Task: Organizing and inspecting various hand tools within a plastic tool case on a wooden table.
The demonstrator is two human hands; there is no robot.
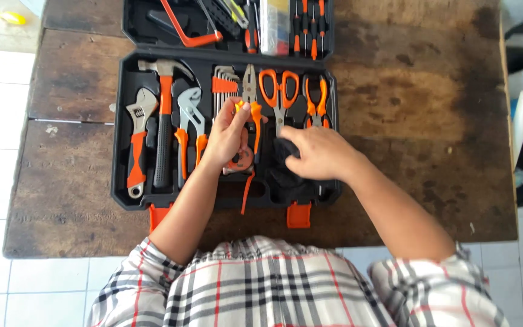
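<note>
Two bare hands worked over an open black plastic tool case [122,181] on a worn brown wooden table [407,103]. Left hand [228,136] pinched a small orange-handled tool [241,108] above the tray's centre. Right hand [316,154] pressed, fingers together, on a black cloth [282,151] beside orange-handled scissors [278,91].

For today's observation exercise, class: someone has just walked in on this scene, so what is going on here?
A person in a checked shirt leans over an open black tool case on a worn wooden table. The left hand grips the orange handle of a pair of pliers in the middle of the case. The right hand rests on the case's lower right corner, just below the orange scissors. A hammer and an adjustable wrench lie in their slots on the left.
</note>
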